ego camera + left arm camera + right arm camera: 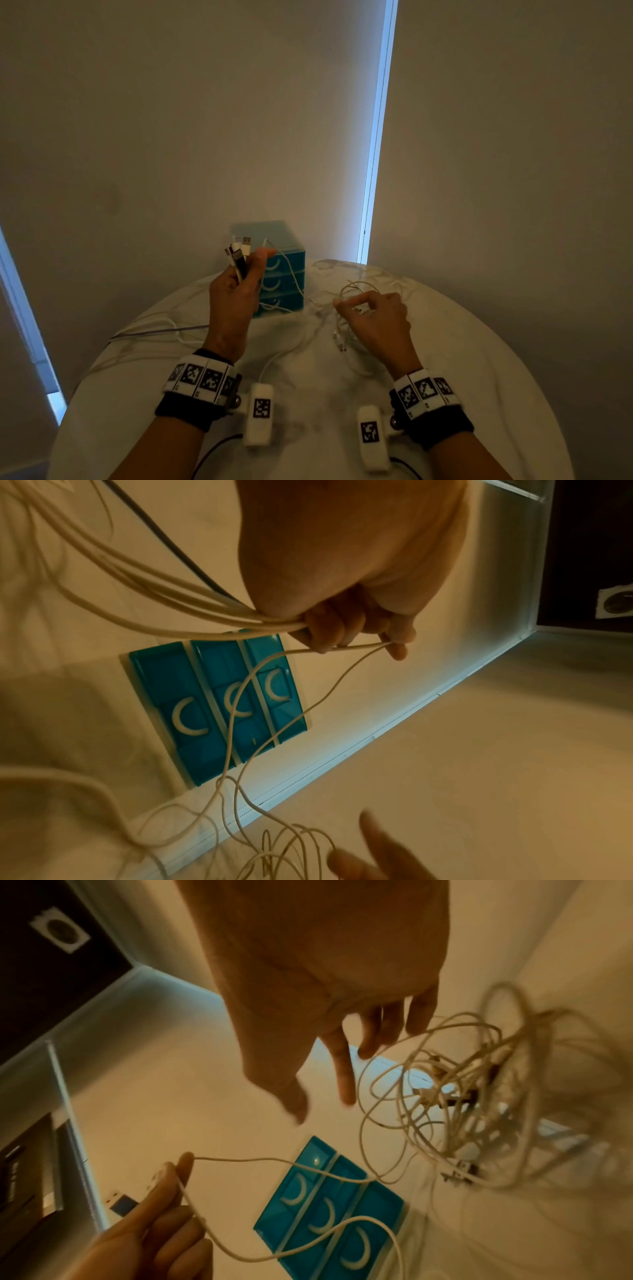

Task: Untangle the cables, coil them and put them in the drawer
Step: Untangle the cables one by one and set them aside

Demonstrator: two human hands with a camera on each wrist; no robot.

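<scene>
My left hand is raised in front of the teal three-drawer unit and grips a bundle of cable ends, their white and black plugs sticking up above the fist. In the left wrist view the fist clamps several white cables; a thin one loops down across the shut drawers. My right hand hovers over the tangle of thin white cables, its fingers spread beside a loop of the tangle and holding nothing.
The round white marble table stands against a plain wall. More white cables and a dark one trail over its left side toward the edge. The drawer unit sits at the table's far side.
</scene>
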